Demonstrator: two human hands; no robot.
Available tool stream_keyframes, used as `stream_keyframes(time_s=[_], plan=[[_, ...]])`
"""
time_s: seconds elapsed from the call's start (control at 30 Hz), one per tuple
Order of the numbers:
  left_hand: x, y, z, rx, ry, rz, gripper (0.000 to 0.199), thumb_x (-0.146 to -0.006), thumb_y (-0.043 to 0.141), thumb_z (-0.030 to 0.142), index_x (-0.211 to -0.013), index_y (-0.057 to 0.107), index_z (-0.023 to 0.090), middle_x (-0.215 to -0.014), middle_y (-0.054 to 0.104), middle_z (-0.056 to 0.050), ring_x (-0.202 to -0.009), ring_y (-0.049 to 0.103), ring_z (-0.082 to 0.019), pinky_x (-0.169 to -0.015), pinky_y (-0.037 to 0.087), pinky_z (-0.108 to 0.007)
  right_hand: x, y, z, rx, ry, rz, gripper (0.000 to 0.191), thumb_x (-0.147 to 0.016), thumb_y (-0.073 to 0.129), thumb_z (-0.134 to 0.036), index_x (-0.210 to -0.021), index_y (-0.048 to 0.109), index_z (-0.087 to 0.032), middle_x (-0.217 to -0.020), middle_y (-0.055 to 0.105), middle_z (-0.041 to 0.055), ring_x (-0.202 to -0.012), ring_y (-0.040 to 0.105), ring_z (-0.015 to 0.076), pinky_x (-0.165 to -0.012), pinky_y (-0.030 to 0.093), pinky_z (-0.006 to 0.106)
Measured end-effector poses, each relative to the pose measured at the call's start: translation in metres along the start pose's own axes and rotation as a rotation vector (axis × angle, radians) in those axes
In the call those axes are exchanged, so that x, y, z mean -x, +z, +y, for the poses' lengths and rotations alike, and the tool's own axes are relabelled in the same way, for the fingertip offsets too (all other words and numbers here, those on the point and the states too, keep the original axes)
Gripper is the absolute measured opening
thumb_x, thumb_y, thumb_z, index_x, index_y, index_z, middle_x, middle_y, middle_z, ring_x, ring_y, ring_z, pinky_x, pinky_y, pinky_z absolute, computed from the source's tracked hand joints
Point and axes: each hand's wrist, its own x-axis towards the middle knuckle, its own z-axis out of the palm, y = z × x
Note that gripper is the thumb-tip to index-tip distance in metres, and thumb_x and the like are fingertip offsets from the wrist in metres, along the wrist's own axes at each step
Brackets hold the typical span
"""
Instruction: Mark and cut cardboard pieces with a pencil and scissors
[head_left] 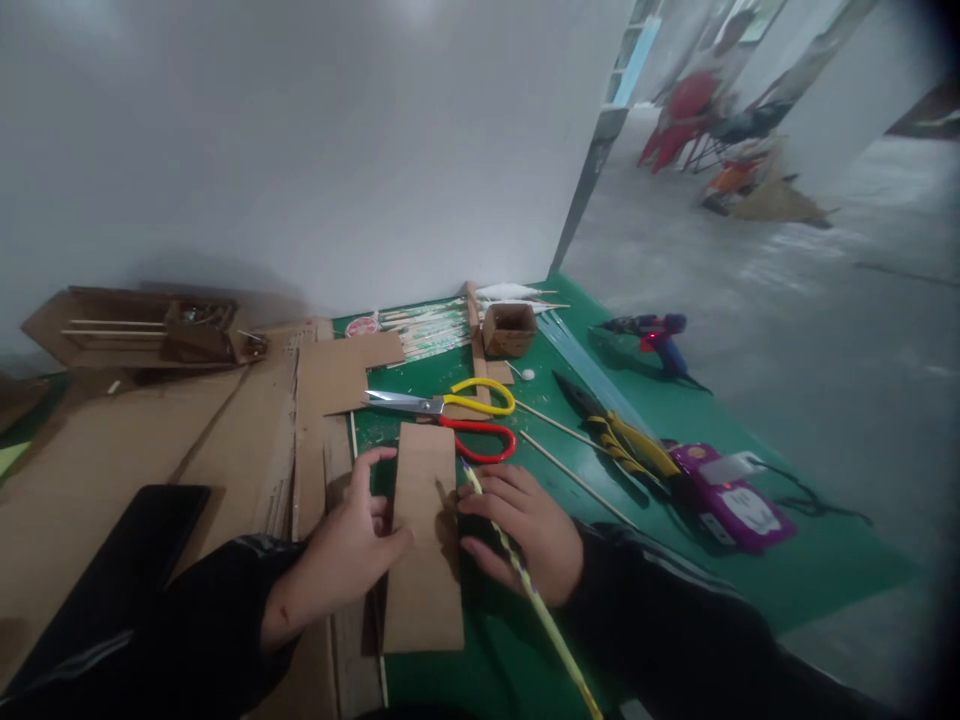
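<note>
A plain brown cardboard strip (425, 600) lies lengthwise in front of me. My left hand (341, 550) is at its left edge, thumb over the top face and fingers curved around the side. On the opposite edge, the bent fingers and thumb of my right hand (532, 530) meet the cardboard; how firmly they grip is hard to see. A long thin yellow thing with dark marks (547, 625), like a pencil or cord, crosses over my right hand; I cannot tell if it is held. Scissors (431, 405) with one yellow and one red handle lie just beyond the strip.
Pliers (622, 435), a purple device with a cable (739, 500), and a glue gun (652, 335) lie on the green tabletop (810, 570). Thin sticks (577, 475) and a small cardboard box (510, 330) are nearer. Large cardboard sheets (217, 420) and a black phone (112, 570) occupy the left.
</note>
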Motion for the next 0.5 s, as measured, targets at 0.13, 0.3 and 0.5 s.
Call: stream_keyframes(time_s=[0.13, 0.3, 0.5], plan=[[0.010, 0.004, -0.003, -0.032, -0.024, -0.045, 0.078, -0.079, 0.065, 0.018, -0.144, 0.024, 0.025, -0.085, 0.068, -0.001, -0.074, 0.070, -0.019, -0.066, 0.055, -0.029, 0.001, -0.001, 0.000, -0.036, -0.031, -0.022, 0.025, -0.084, 0.064, -0.027, -0.107, 0.060, -0.022, -0.104, 0.072, 0.0078, -0.109, 0.056, 0.0285, -0.090, 0.045, 0.044], [0.014, 0.005, -0.003, -0.106, -0.056, -0.049, 0.067, -0.078, 0.064, 0.019, -0.139, 0.039, 0.024, -0.083, 0.069, -0.001, -0.072, 0.068, -0.017, -0.065, 0.053, -0.026, 0.005, 0.007, -0.004, -0.045, -0.060, -0.114, 0.024, -0.084, 0.060, -0.031, -0.106, 0.060, -0.022, -0.106, 0.071, 0.0080, -0.114, 0.055, 0.0292, -0.089, 0.044, 0.043], [0.017, 0.005, 0.002, -0.237, -0.019, -0.060, 0.055, -0.079, 0.060, 0.022, -0.133, 0.050, 0.024, -0.086, 0.070, -0.002, -0.074, 0.067, -0.018, -0.067, 0.051, -0.026, 0.006, 0.011, -0.007, 0.022, -0.103, -0.118, 0.022, -0.086, 0.058, -0.032, -0.106, 0.059, -0.022, -0.109, 0.072, 0.0085, -0.116, 0.055, 0.0280, -0.091, 0.042, 0.043]])
